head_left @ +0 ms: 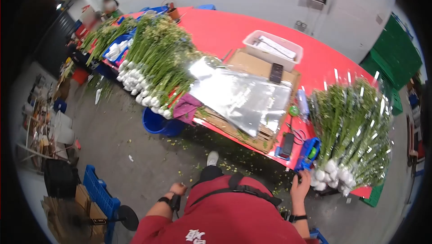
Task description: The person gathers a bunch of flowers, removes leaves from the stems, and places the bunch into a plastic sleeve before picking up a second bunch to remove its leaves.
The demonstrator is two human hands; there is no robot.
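My right hand [300, 185] is at the table's near edge, just below the blue tape dispenser [308, 154]. Its thumb and fingers are apart, and nothing shows between them. To its right lie wrapped flower bunches [351, 122], their stem ends in white covers [333, 174]. My left hand [178, 188] hangs low beside my body, away from the table, with fingers curled and no object visible in them. Clear plastic sleeves [243, 95] lie over cardboard [245, 61] in front of me. Scissors [297, 135] and a dark box-like item [287, 145] sit left of the dispenser.
More flower bunches [157, 50] lie along the red table [211, 25] at left, above a blue bucket [159, 122]. A phone [276, 73] rests near a clear bin [274, 48]. Leaf scraps litter the floor. Another person [109, 7] is at the far left end.
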